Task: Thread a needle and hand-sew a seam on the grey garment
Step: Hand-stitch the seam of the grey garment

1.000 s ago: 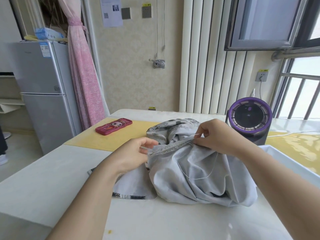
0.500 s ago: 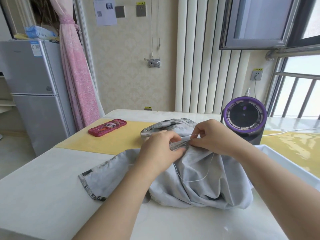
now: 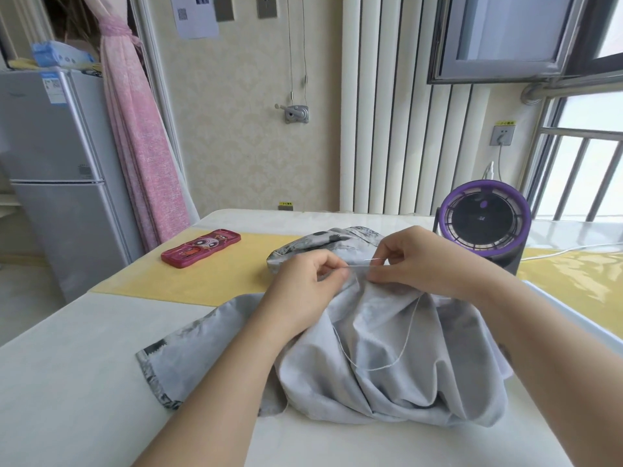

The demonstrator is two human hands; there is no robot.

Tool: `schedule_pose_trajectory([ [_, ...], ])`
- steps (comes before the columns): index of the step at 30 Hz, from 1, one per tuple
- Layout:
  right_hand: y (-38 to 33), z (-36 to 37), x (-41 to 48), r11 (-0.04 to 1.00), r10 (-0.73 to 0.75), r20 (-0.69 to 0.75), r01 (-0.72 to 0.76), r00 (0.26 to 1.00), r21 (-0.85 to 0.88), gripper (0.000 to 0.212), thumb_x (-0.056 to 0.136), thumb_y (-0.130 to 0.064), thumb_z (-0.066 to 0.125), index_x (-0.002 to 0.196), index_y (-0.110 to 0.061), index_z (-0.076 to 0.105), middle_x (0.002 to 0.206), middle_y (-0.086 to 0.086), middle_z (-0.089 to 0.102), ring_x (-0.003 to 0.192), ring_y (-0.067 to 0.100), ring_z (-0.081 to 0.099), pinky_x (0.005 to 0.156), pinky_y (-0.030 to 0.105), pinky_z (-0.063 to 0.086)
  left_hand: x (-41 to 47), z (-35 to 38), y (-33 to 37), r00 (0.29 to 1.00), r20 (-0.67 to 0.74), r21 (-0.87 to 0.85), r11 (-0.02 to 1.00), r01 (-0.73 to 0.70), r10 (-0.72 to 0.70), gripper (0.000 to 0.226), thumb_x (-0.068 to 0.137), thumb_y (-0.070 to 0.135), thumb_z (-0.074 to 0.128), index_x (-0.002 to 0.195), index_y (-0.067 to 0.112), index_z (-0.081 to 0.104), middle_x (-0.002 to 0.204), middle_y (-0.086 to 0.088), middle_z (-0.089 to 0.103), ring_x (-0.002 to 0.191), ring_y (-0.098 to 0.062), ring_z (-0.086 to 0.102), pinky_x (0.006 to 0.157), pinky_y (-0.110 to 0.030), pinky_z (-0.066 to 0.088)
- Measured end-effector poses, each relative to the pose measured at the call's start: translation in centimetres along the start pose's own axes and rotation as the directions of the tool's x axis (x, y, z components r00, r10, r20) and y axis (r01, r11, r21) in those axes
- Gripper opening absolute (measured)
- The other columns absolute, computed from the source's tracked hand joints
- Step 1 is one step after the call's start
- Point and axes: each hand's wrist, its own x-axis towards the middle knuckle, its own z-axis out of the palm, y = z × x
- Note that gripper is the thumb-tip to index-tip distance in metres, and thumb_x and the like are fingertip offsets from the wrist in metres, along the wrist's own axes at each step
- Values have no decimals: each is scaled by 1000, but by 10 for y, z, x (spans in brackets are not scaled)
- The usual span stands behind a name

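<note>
The grey garment (image 3: 387, 372) lies bunched on the white table (image 3: 67, 382) in front of me. My left hand (image 3: 303, 288) grips a raised fold of the cloth at its top edge. My right hand (image 3: 424, 261) pinches the thin needle (image 3: 362, 263), which lies along that fold between the two hands. A white thread (image 3: 381, 365) hangs from under my right hand in a loop across the front of the garment.
A red patterned case (image 3: 201, 248) lies on the yellow mat (image 3: 215, 278) at the left. A purple-ringed fan (image 3: 485, 220) stands at the back right, its white cable running right. A white tray edge (image 3: 573, 311) sits by my right forearm. A fridge (image 3: 57, 176) stands left.
My left hand moved right from the garment's left edge onto the raised fold beside my right hand. More of the cloth's left corner now lies spread flat on the table.
</note>
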Motion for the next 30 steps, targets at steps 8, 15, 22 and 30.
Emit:
schedule_pose_trajectory([
  [8, 11, 8, 16, 1000, 5, 91, -3, 996, -28, 10, 80, -29, 72, 74, -24, 66, 48, -12, 45, 43, 2, 36, 45, 14, 29, 4, 6, -18, 991, 84, -196, 973, 119, -104, 10, 88, 13, 64, 81, 21, 65, 77, 8, 66, 73, -1, 58, 77, -19, 44],
  [15, 13, 11, 18, 1000, -5, 128, 8, 992, -25, 7, 81, -31, 71, 77, -25, 68, 57, -11, 51, 49, 2, 39, 49, 14, 32, 0, 5, -22, 988, 37, -287, 946, 154, -149, 19, 86, 9, 65, 74, 23, 67, 68, 13, 67, 70, -3, 58, 73, -19, 46],
  [22, -8, 2, 6, 999, -39, -91, 40, 995, 16, 17, 99, -23, 41, 99, -16, 56, 62, -4, 47, 47, 6, 40, 46, 16, 34, -4, 3, -17, 978, -15, -317, 928, 194, -209, 10, 86, 15, 66, 78, 21, 70, 72, 4, 70, 68, -8, 58, 70, -24, 46],
  [30, -31, 13, -11, 966, -88, 68, 102, 994, -236, 15, 96, -20, 41, 85, -26, 49, 67, -5, 67, 51, -2, 47, 49, 14, 37, -7, 1, -12, 968, -14, -344, 911, 230, -250, 10, 85, 17, 68, 77, 22, 71, 70, 8, 72, 67, -3, 63, 68, -16, 49],
])
